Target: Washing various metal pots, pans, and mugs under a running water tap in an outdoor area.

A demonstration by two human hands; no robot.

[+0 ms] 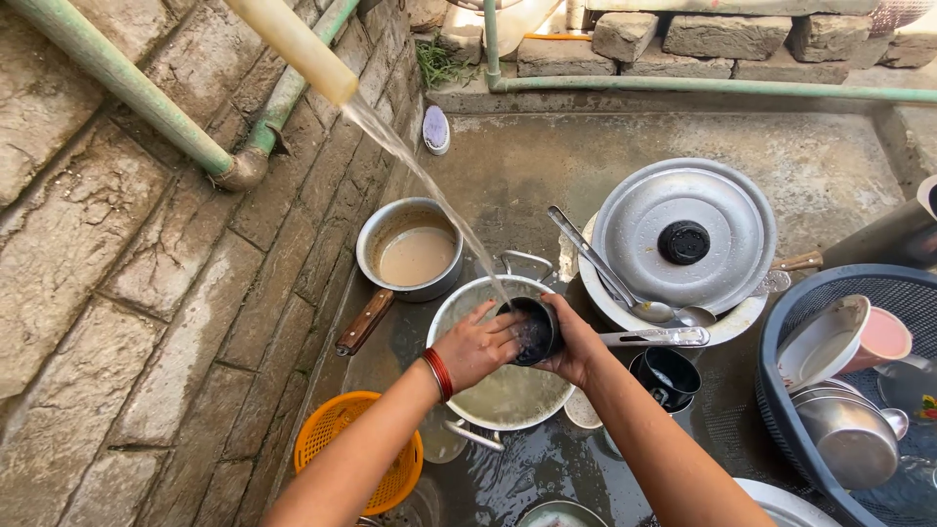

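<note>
My left hand (475,344) and my right hand (576,344) hold a small dark cup (534,330) between them, tilted on its side with its mouth facing me. Fingers of the left hand reach into the cup's mouth. A stream of water (420,176) falls from a pale pipe (293,44) at the upper left and lands at the cup. Below the hands stands a wide metal pot (459,303) with handles, full of cloudy water. Red bangles circle my left wrist.
A saucepan (410,256) with murky water and a wooden handle stands left. A big metal lid (683,234) with ladles lies on a plate at right. A black mug (666,376), an orange strainer (337,434) and a blue basket (781,332) of washed dishes surround me. A stone wall is left.
</note>
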